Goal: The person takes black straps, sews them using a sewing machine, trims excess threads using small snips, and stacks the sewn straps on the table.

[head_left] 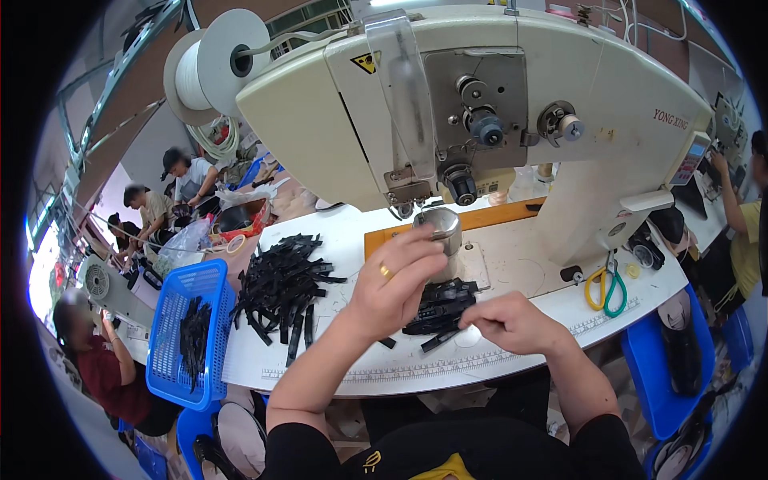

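My left hand, with a gold ring on one finger, is raised in front of a metal cylinder below the needle area of a cream sewing machine. Its fingers bend together, their tips slightly blurred; whatever they may hold is hidden. Low over the table's front part, my right hand has its thumb and fingers drawn together at the edge of a small heap of black strips. I cannot make out what is in its pinch. Left of my left forearm lies a larger pile of black strips.
A blue basket holding black strips stands at the table's left end. Yellow and green-handled scissors lie right of my right hand. A ruler strip follows the table's front edge. A blue tub is at lower right. People work nearby.
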Demonstrator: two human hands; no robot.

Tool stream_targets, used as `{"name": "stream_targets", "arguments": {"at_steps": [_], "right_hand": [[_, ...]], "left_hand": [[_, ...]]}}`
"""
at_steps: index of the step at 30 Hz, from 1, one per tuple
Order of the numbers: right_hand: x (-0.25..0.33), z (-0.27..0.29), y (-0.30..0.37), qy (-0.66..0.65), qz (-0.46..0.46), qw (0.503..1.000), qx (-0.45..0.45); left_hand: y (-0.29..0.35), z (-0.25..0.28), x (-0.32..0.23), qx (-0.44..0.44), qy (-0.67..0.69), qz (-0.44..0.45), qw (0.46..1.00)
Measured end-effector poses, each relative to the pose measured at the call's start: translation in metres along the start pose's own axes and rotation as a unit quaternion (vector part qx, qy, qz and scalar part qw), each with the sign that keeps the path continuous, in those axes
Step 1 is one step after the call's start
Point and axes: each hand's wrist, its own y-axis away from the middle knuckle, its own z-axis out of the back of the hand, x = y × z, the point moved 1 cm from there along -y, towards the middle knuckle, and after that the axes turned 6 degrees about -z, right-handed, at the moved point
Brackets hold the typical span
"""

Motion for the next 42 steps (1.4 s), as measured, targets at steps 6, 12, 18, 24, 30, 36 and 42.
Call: {"name": "stream_targets", "arguments": {"at_steps": [6,12,18,24,30,36,42], "right_hand": [[-0.005,0.060,0.040,0.055,-0.153,0.985,-0.056],[0.005,0.062,0.003,0.288,-0.114,0.929,-0.204],[0.032,0.034,-0.057,0.309,-0.014,0.942,-0.128],[0.028,0.013,-0.080,0.394,-0.017,0.910,-0.131],[0.014,0.029,-0.057,0.300,-0.011,0.924,-0.235],[0.018,0.038,-0.034,0.260,-0.033,0.930,-0.258],[0.016,0.039,-0.026,0.246,-0.057,0.936,-0.245]], "left_hand": [[0.004,0.000,0.032,0.064,-0.050,-0.035,0.996],[0.032,-0.014,0.037,-0.005,0.144,0.312,0.939],[0.024,-0.014,0.033,-0.029,0.167,0.368,0.914],[0.014,-0.013,0.023,-0.036,0.064,0.313,0.947],[0.005,-0.015,0.032,-0.082,-0.063,0.254,0.962],[-0.001,-0.023,0.038,-0.095,-0.159,0.169,0.968],[0.000,-0.025,0.038,-0.070,-0.210,0.144,0.964]]}}
